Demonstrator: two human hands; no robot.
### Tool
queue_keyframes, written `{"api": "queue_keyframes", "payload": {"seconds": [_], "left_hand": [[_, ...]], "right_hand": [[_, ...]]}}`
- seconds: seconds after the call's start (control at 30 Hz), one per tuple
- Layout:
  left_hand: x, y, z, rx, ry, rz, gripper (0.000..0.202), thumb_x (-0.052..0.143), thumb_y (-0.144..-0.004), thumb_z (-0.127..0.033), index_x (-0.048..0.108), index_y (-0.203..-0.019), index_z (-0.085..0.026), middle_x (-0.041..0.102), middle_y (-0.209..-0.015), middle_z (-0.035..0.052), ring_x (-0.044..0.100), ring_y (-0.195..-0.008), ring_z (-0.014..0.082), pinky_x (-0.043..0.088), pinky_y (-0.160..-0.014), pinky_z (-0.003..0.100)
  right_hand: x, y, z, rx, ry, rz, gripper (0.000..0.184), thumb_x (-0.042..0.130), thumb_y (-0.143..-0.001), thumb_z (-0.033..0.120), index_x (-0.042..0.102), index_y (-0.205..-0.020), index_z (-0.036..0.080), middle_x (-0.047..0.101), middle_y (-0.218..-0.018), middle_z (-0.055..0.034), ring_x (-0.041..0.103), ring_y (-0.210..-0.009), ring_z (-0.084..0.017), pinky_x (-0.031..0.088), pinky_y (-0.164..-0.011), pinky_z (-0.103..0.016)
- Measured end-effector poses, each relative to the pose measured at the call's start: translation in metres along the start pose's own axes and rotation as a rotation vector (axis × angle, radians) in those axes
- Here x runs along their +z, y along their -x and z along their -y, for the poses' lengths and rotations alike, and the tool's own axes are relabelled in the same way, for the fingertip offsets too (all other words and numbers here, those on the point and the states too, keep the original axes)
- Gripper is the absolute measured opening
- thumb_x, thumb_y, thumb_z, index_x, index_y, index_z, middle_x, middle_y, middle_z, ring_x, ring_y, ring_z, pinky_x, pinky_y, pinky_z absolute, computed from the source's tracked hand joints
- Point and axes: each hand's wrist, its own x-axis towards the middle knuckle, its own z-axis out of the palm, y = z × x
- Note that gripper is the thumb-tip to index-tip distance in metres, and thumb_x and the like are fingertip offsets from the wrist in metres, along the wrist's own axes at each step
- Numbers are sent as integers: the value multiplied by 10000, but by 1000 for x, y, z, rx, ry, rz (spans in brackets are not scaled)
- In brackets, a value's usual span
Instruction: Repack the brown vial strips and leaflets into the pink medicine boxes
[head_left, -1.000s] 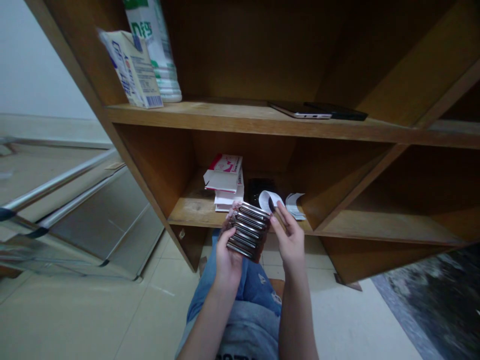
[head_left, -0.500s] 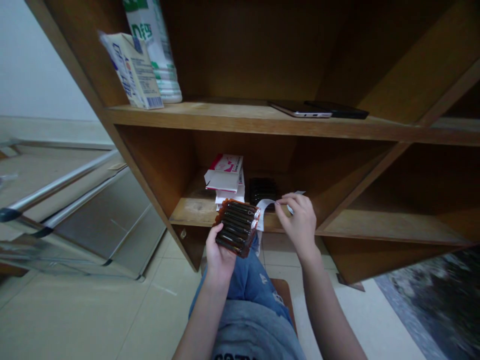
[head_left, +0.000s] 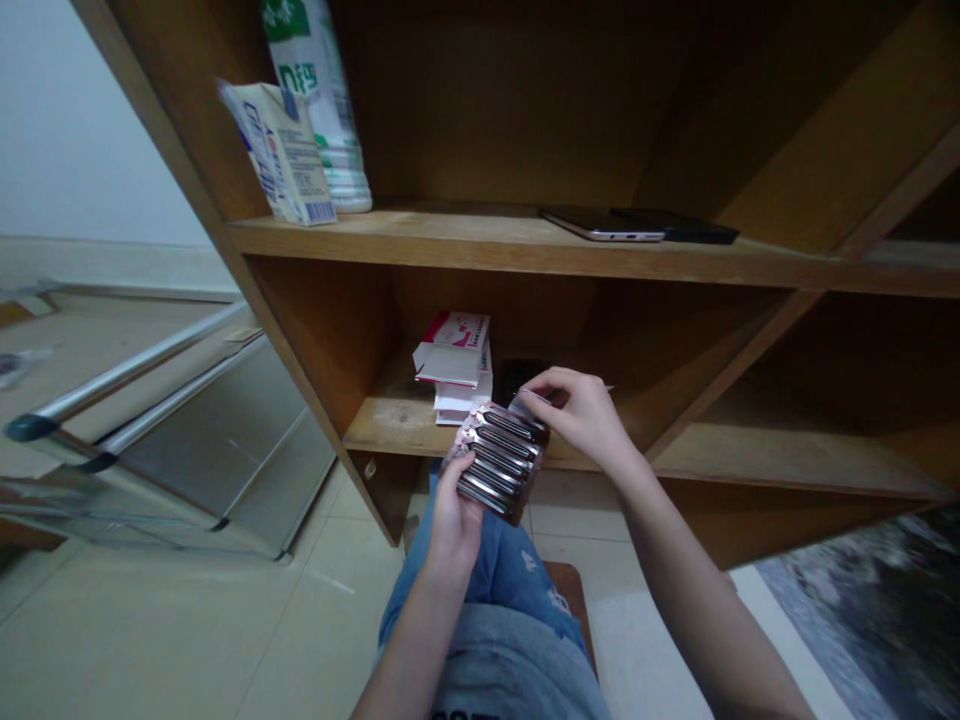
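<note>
My left hand [head_left: 456, 510] grips a pack of dark brown ampoules [head_left: 501, 458] by its lower left edge, thumb on top. The ampoules lie side by side in a row, with a shiny, pinkish edge at the left. At the pack's upper right corner, my right hand [head_left: 576, 408] pinches a white paper strip [head_left: 520, 404], most of it hidden by the fingers. Behind that hand on the lower shelf sits a dark pack [head_left: 521, 374], partly covered. White and pink cartons [head_left: 459, 345] are stacked to its left, the top one with its end flap open.
The wooden shelf unit [head_left: 480, 240] stands in front of me. On its upper shelf are a cream drink carton [head_left: 289, 160], a white and green bottle [head_left: 330, 110] and a flat dark device [head_left: 604, 224]. A metal-framed rack [head_left: 217, 420] stands at the left.
The pack has turned in my left hand and shifted slightly right, its surface now shinier. My right hand has moved left, up against the pack's corner, with the strip shorter in view.
</note>
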Motion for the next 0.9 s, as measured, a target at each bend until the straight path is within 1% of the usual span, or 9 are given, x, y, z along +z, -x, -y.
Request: {"api": "queue_keyframes", "payload": {"seconds": [0.17, 0.3, 0.37, 0.43, 0.53, 0.6, 0.67, 0.83, 0.9], "left_hand": [[0, 0, 1, -33, 5, -15, 319, 628, -683, -148, 637, -1001, -136, 707, -923, 49, 663, -807, 156, 522, -795, 284], [2, 0, 3, -45, 6, -9, 301, 615, -691, -139, 637, -991, -141, 703, -930, 50, 663, -807, 158, 520, -802, 291], [2, 0, 3, -40, 5, 2, 281, 612, -697, -148, 641, -977, -151, 702, -933, 47, 663, -802, 156, 518, -798, 285], [2, 0, 4, -31, -3, 6, 264, 613, -704, -161, 642, -966, -156, 702, -923, 48, 663, -801, 160, 517, -777, 278], [1, 0, 3, -38, -29, -25, 235, 623, -703, -178, 634, -936, -150, 700, -846, 46, 661, -734, 165, 515, -724, 282], [0, 0, 3, -45, -47, -35, 229, 629, -703, -182, 627, -929, -151, 695, -812, 41, 653, -683, 162, 510, -695, 284], [-1, 0, 4, -23, -48, -24, 238, 632, -700, -174, 624, -938, -157, 695, -822, 37, 649, -679, 154, 502, -678, 266], [-4, -4, 8, 18, -23, -19, 214, 648, -693, -177, 627, -904, -152, 689, -833, 29, 641, -699, 137, 490, -654, 233], [-6, -5, 9, 24, -20, -18, 222, 652, -696, -187, 623, -914, -151, 683, -824, 23, 638, -693, 131, 487, -648, 226]], "right_hand": [[18, 10, 0, -11, -158, -33, 129, 579, -812, 261, 685, -772, 199, 668, -756, -17, 620, -700, -150, 457, -631, -247], [27, 16, 2, -39, -205, -55, 143, 568, -836, 273, 680, -795, 192, 667, -769, -26, 621, -715, -149, 456, -644, -251], [29, 20, 3, -73, -175, -32, 144, 566, -844, 277, 679, -811, 194, 677, -786, -30, 626, -731, -153, 450, -664, -262], [31, 24, 3, -118, -101, -7, 128, 576, -843, 278, 677, -827, 201, 695, -821, -29, 637, -770, -162, 439, -717, -285], [35, 33, 1, -184, 26, 7, 115, 577, -848, 275, 669, -868, 209, 716, -890, -32, 649, -846, -175, 408, -811, -328], [38, 38, -1, -226, 85, 12, 131, 548, -868, 267, 662, -906, 214, 720, -930, -39, 652, -868, -174, 391, -857, -350], [40, 42, -3, -278, 126, 10, 155, 508, -891, 249, 653, -936, 219, 721, -954, -41, 656, -871, -167, 379, -890, -361], [42, 47, -3, -407, 196, -7, 224, 437, -908, 179, 650, -966, 217, 725, -938, -47, 659, -891, -159, 391, -874, -341], [43, 48, -1, -432, 197, 3, 222, 439, -911, 186, 653, -959, 216, 725, -934, -46, 656, -912, -160, 391, -869, -335]]}}
